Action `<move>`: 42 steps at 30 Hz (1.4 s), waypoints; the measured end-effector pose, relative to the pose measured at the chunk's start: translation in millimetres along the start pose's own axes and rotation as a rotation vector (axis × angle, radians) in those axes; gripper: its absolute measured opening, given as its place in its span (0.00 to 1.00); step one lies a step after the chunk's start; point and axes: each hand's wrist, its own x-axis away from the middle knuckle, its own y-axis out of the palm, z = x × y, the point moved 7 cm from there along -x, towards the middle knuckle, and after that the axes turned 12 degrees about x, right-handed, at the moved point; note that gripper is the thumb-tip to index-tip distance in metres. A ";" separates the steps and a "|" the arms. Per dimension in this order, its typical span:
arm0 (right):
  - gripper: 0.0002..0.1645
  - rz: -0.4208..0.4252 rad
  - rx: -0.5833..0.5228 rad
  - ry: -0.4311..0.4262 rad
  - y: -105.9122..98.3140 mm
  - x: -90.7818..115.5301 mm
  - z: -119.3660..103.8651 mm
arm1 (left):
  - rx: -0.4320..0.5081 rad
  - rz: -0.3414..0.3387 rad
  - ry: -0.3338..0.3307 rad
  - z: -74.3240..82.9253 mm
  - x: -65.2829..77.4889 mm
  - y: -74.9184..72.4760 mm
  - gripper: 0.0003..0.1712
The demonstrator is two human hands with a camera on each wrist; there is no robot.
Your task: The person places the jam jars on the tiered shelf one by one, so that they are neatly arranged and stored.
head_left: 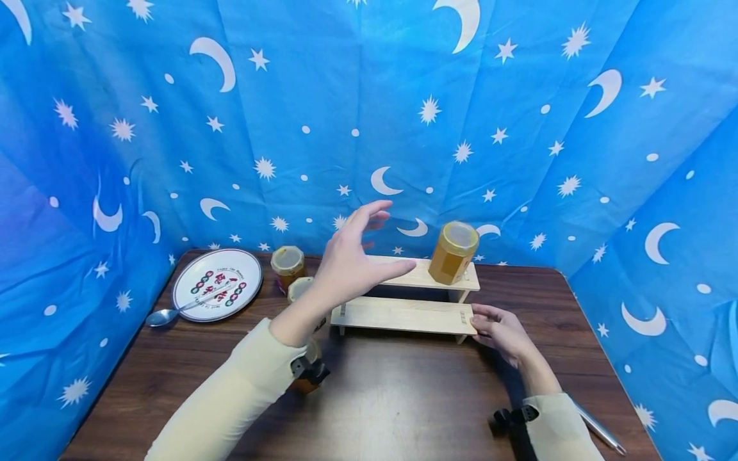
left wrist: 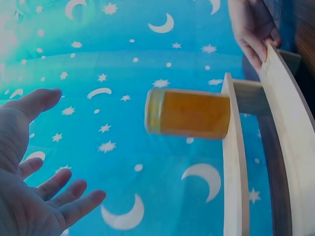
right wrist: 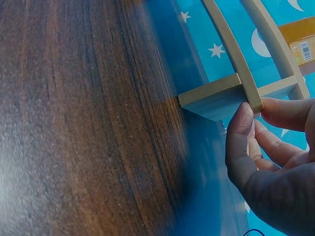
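A two-step wooden rack (head_left: 403,315) stands on the table. On the right end of its upper step is a jar of amber contents (head_left: 452,256) with a yellowish lid, also seen sideways in the left wrist view as an amber jar (left wrist: 192,114). My left hand (head_left: 352,259) is raised over the rack's left part, thumb and fingers spread, holding nothing and apart from the jar. With thumb and fingertips, my right hand (head_left: 503,333) pinches the right end of the lower step; the right wrist view shows this hand (right wrist: 275,162) at the board's corner.
Left of the rack stand more jars (head_left: 287,264), partly hidden behind my left arm. Further left, a metal spoon (head_left: 163,317) leans on a white plate (head_left: 245,301) with printed designs. A metal handle (head_left: 602,432) lies by my right sleeve. Blue moon-and-star cloth (head_left: 357,160) surrounds the table.
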 end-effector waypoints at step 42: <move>0.35 -0.008 -0.017 -0.016 -0.4 -1.0 1.6 | 0.051 -0.155 -0.129 -131.7 162.3 -106.2 0.65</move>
